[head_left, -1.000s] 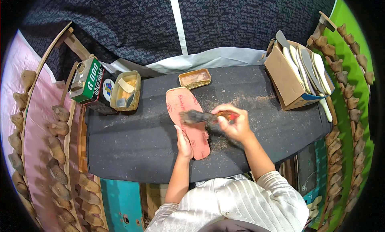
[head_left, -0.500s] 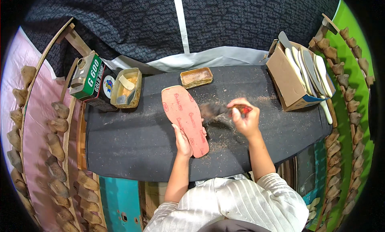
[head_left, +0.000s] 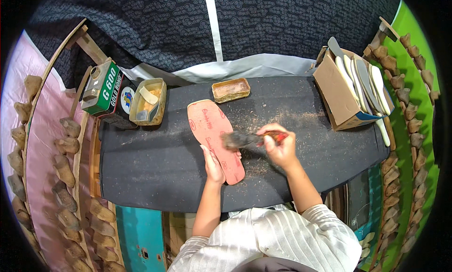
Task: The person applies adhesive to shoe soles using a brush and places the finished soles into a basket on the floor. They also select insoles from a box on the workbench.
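A flat reddish-pink shoe insole (head_left: 211, 131) lies on the dark cloth-covered table (head_left: 155, 168), its toe pointing away. My left hand (head_left: 214, 164) rests on its near end, pinning it to the cloth. My right hand (head_left: 280, 147) grips a red-handled brush (head_left: 245, 140) whose dark bristles touch the insole's right edge near the middle. Brown dust and crumbs are scattered on the cloth to the right of the insole.
A small rectangular tin (head_left: 230, 90) sits beyond the insole. At the left stand an open tin of paste (head_left: 148, 102) and a green can (head_left: 100, 88). A cardboard box of pale insoles (head_left: 353, 91) stands at the right. Racks of wooden shoe lasts (head_left: 66, 164) flank both sides.
The brush swept off the insole to the right, then came back to its right edge. My left hand stays on the insole's near end.
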### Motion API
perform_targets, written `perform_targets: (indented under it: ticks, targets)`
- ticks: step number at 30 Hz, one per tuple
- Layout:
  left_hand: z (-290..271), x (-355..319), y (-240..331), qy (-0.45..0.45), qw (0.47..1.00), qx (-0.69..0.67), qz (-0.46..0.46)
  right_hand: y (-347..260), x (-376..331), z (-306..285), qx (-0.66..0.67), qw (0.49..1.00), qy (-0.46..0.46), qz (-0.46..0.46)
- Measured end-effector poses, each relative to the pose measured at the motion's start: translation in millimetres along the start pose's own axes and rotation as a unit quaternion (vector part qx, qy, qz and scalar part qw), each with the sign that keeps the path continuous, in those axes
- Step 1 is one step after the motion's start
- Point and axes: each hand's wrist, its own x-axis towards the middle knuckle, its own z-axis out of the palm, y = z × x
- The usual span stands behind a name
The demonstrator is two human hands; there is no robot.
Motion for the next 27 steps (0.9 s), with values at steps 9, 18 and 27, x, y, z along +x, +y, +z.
perform_targets:
  ticks: [9,18,27]
  targets:
    - [31.0,1.9,3.3,0.162,0.985,-0.057,0.009,-6.1,-7.3,6.5,0.055,0.996,-0.053,-0.046]
    - [4.1,-1.0,0.5,-0.010,1.000,0.019,-0.016,-2.9,-2.8,-13.6,-0.048,0.995,0.083,-0.031]
    - [-4.7,-0.8,-1.4,0.021,1.000,0.004,0.002,-12.9,4.7,7.9,-0.191,0.958,-0.075,-0.200]
